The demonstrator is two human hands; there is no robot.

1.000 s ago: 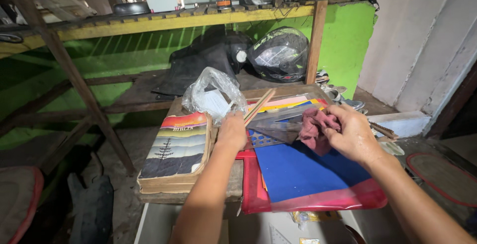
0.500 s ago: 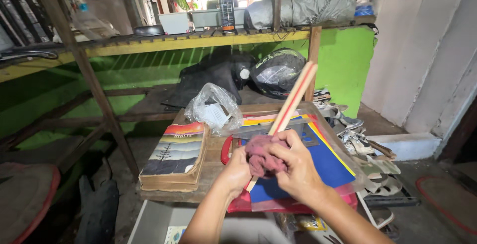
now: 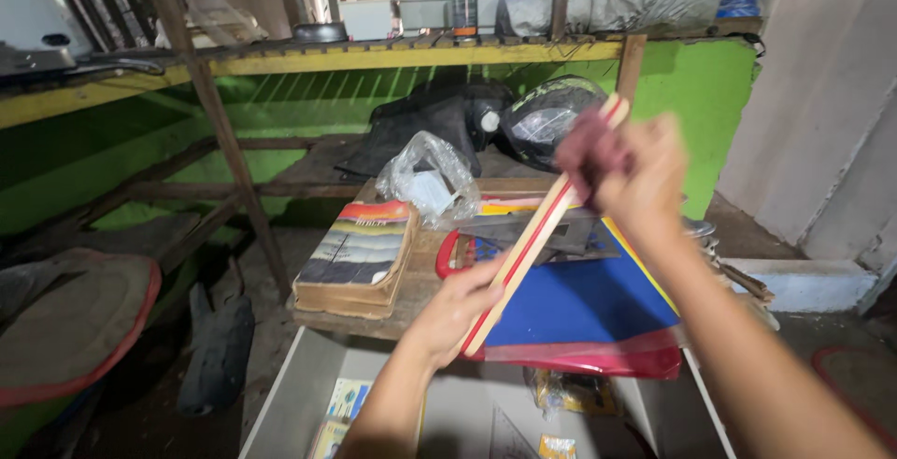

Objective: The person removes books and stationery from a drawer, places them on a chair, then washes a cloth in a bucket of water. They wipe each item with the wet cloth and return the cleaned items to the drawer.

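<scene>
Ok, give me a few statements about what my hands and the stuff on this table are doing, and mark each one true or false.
1. The left hand holds the lower end of the wooden stick. True.
2. The right hand presses a dark red cloth against the stick's upper end. True.
3. The stick lies flat on the table. False: it is lifted, slanting up to the right.
4. The thick book lies at the table's left edge. True.
5. The clear plastic bag hangs from the shelf. False: it sits on the table behind the book.
</scene>
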